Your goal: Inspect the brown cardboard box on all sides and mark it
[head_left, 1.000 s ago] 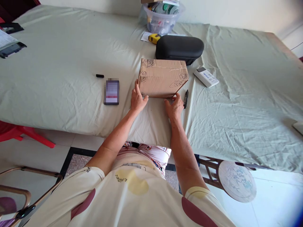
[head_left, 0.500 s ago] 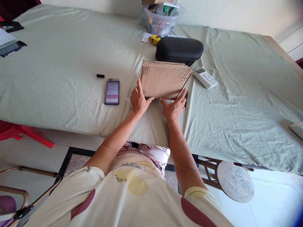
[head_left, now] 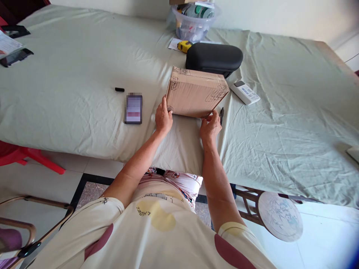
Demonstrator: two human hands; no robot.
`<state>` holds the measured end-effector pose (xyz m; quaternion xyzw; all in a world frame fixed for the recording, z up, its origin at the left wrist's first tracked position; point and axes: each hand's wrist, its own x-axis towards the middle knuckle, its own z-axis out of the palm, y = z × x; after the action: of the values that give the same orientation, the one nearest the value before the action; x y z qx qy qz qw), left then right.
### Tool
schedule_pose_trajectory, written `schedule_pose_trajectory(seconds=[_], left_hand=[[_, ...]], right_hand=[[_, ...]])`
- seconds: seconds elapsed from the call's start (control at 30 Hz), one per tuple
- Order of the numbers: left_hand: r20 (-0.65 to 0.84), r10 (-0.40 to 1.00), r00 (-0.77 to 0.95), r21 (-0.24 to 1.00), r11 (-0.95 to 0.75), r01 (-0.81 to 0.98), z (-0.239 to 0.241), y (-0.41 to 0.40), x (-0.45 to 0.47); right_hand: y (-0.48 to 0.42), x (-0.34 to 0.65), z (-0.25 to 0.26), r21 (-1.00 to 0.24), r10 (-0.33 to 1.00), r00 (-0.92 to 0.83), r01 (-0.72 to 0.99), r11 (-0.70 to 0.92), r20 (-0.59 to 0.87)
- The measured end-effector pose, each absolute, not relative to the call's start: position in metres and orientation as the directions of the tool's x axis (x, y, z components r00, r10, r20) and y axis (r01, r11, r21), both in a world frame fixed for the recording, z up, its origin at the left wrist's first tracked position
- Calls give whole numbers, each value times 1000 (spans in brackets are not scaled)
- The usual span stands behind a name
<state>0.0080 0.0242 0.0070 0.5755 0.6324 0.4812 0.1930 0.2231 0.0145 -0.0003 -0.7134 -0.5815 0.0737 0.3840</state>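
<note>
A brown cardboard box [head_left: 196, 94] with black doodles on its corners lies on the pale green sheet [head_left: 70, 78]. My left hand [head_left: 163, 117] grips its near left corner, thumb up the side. My right hand [head_left: 210, 125] pinches the near right corner with curled fingers. A black marker [head_left: 221, 114] lies just right of my right hand, partly hidden by it.
Behind the box sits a black case [head_left: 214, 58], with a yellow tape measure [head_left: 184, 46] and a clear tub [head_left: 192, 22] beyond. A white remote [head_left: 245, 92] lies right. A phone [head_left: 133, 108] and a small black cap [head_left: 119, 89] lie left. A stool [head_left: 279, 215] stands below right.
The box was tipped up on its far edge half a second ago and now lies flatter again. Both hands slid back to its near corners.
</note>
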Motion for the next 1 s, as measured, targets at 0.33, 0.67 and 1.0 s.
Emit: schedule_pose_trajectory(seconds=[0.33,0.67,1.0], left_hand=[[296,899,-324,830,-74,553,1,29,5],[284,895,-344,819,-40,573,6,28,5],[242,903,-354,824,1,567,7,27,6]], right_hand=[[16,225,3,-623,879,316,782,-29,356],[20,230,-3,-637,883,315,771,-23,349],[20,226,-2,-622,901,310,781,-59,304]])
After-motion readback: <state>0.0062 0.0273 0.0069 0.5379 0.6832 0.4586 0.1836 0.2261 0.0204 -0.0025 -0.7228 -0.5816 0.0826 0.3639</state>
